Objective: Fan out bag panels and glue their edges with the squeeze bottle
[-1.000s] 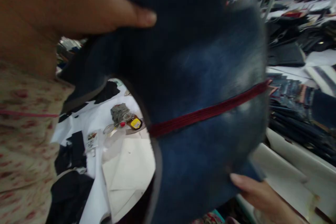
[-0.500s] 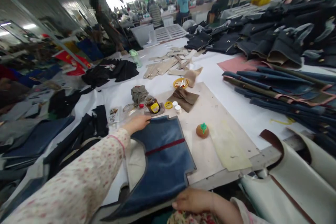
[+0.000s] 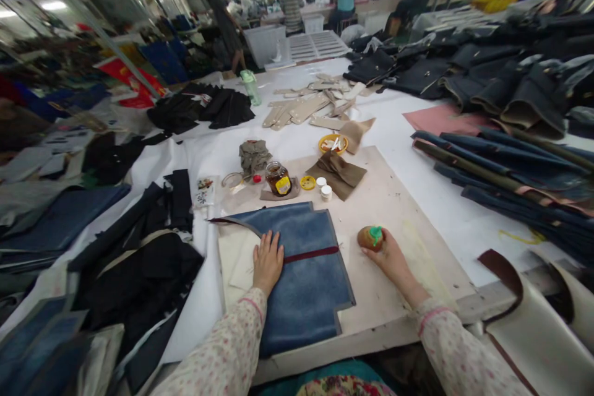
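Note:
My left hand (image 3: 268, 263) lies flat, fingers stretched out, on the left part of a blue leather-like panel (image 3: 315, 288) with grey edging. A dark red strip (image 3: 312, 253) crosses the panel to the right of my fingertips. Under the panel's left side a cream piece (image 3: 234, 253) shows. To the right, my right hand (image 3: 390, 258) has its thumb and fingers around a brown rounded object (image 3: 365, 237) with a green piece on top. That object is at the board's surface; whether it is lifted I cannot tell.
Beyond the panel stand a jar of dark liquid (image 3: 277, 179), small white pots (image 3: 326, 192), a yellow bowl (image 3: 333, 143) and a brown cloth (image 3: 341, 174). Stacked blue pieces (image 3: 510, 161) lie right, black pieces (image 3: 143, 281) left. Rolled pale material (image 3: 533, 315) sits at the front right edge.
My left hand has moved from the panel's far left edge onto its surface; the panel now lies flatter on the board. My right hand has gone from the front edge to the brown object.

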Tool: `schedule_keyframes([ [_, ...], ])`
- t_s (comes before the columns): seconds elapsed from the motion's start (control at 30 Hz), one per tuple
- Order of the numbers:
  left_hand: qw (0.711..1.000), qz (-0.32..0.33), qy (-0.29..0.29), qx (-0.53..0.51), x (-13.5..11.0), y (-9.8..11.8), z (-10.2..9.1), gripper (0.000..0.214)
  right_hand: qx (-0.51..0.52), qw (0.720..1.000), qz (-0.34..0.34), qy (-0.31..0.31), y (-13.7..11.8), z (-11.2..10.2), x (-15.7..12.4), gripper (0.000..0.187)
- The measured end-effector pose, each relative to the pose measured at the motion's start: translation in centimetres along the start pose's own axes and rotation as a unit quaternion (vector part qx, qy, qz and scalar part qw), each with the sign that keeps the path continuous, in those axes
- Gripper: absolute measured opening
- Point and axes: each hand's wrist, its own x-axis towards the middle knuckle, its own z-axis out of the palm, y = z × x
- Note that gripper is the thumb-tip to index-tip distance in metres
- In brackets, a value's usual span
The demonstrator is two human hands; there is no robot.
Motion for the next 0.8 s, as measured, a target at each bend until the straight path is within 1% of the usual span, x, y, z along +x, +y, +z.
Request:
schedule_keyframes([
  [0.07,1.000,-0.005,0.006,-0.010,-0.2,-0.1,0.4,0.048,-0.024,1.000,-0.004,0.002,-0.6,0.8,0.5,0.076],
  [0.13,1.000,-0.005,0.009,-0.019,-0.2,-0.1,0.5,0.048,-0.041,0.999,-0.012,-0.009,-1.3,0.8,0.7,0.069],
  [0.27,0.999,-0.002,0.014,-0.032,-0.3,-0.3,0.7,0.048,-0.076,0.994,-0.061,-0.051,-2.5,-1.0,0.7,0.054],
  [0.37,0.999,-0.001,0.017,-0.035,-0.3,-0.4,0.9,0.048,-0.094,0.990,-0.079,-0.070,-2.4,-1.7,1.0,0.051],
  [0.5,0.999,0.000,0.017,-0.038,-0.2,-0.4,1.0,0.048,-0.068,0.994,-0.044,-0.078,-1.9,-1.2,1.4,0.060],
  [0.57,0.999,0.000,0.017,-0.039,-0.3,-0.5,1.0,0.048,-0.048,0.994,-0.027,-0.091,-2.2,-1.4,1.8,0.064],
  [0.67,0.999,0.000,0.016,-0.040,-0.3,-0.5,1.0,0.048,-0.003,0.989,0.006,-0.146,-3.7,-3.0,2.8,0.069],
  [0.73,0.999,0.000,0.016,-0.041,-0.3,-0.5,1.1,0.048,0.036,0.982,0.046,-0.181,-4.9,-4.2,3.8,0.075],
  [0.8,0.999,-0.001,0.015,-0.042,-0.3,-0.4,1.0,0.048,0.080,0.976,0.080,-0.184,-5.8,-5.0,4.9,0.077],
])
